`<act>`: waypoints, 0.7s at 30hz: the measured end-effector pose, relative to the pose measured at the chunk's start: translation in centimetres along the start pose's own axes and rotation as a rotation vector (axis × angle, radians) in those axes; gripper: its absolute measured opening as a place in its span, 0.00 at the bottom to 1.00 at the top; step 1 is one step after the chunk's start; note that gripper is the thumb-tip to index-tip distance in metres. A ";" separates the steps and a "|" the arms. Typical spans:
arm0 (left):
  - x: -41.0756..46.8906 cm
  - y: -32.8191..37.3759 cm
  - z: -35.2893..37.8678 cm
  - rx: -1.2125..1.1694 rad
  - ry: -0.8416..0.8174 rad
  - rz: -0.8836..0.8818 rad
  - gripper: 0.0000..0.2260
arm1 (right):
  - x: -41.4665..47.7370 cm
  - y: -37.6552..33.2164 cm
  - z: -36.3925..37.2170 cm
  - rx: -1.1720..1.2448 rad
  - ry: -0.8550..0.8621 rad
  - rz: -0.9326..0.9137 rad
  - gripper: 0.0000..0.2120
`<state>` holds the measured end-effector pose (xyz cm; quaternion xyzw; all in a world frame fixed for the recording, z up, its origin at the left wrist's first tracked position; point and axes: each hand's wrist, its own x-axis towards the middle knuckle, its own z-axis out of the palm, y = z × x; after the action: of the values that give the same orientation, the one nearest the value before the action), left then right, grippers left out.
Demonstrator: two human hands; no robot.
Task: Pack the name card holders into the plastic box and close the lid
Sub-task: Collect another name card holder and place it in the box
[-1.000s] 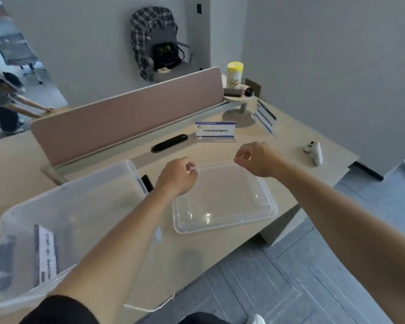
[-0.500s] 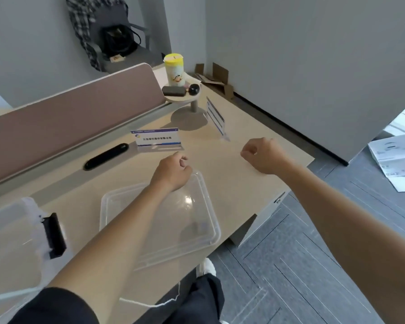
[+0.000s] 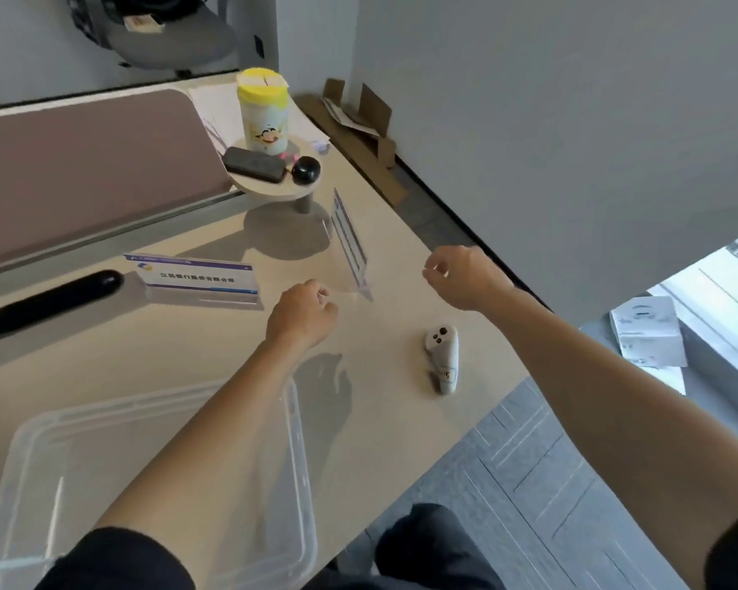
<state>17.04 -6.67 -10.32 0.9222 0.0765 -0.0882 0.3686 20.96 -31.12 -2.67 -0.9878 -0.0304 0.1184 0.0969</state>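
Here the bench carries the clear lid at its near edge and two name card holders further back. Left hand and right hand hover near the angled holder, fingers loosely curled, grasping nothing.

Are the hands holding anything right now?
No. The left hand and right hand are loosely curled above the desk, near a name card holder, gripping nothing.
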 end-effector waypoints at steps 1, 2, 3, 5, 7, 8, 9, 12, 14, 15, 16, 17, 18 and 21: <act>1.0 0.6 0.9 0.006 -0.005 -0.017 0.12 | 1.6 0.7 -0.2 -0.018 -0.007 -0.009 0.15; 2.1 1.2 1.8 0.017 -0.008 -0.034 0.12 | 3.3 1.3 -0.3 -0.040 -0.018 -0.025 0.15; 3.2 1.9 2.8 0.026 -0.007 -0.054 0.12 | 5.2 1.9 -0.4 -0.064 -0.035 -0.050 0.15; 5.1 2.7 4.7 0.042 0.006 -0.092 0.13 | 9.0 2.8 0.0 -0.083 -0.066 -0.115 0.16; 7.2 3.3 6.5 0.077 0.038 -0.148 0.15 | 13.6 3.0 0.6 -0.067 -0.079 -0.205 0.17; 8.0 3.6 7.3 0.093 0.053 -0.190 0.17 | 15.9 2.8 1.2 -0.049 -0.091 -0.265 0.18; 8.5 3.7 8.0 0.111 0.071 -0.230 0.20 | 17.8 2.3 1.9 -0.021 -0.101 -0.320 0.19; 10.8 4.6 10.4 0.157 0.139 -0.344 0.26 | 23.9 0.8 3.9 0.049 -0.145 -0.473 0.24; 11.6 4.8 11.6 0.119 0.172 -0.402 0.27 | 26.9 -0.4 5.3 0.109 -0.171 -0.510 0.29; 12.0 4.8 12.3 0.095 0.195 -0.419 0.26 | 28.1 -0.9 5.9 0.145 -0.198 -0.517 0.31; 12.3 5.0 13.1 0.083 0.221 -0.426 0.23 | 29.2 -1.3 6.4 0.178 -0.233 -0.522 0.33; 12.6 5.1 13.6 0.088 0.257 -0.427 0.20 | 30.0 -1.7 6.8 0.206 -0.274 -0.529 0.36; 12.9 5.3 14.1 0.101 0.291 -0.429 0.17 | 30.6 -2.0 7.3 0.236 -0.316 -0.540 0.37; 14.0 5.8 15.0 0.135 0.359 -0.427 0.12 | 31.6 -2.9 8.2 0.371 -0.396 -0.569 0.34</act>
<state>30.26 -20.16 -20.14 0.9087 0.3268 -0.0038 0.2599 49.56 -24.12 -17.13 -0.8636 -0.2991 0.2787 0.2951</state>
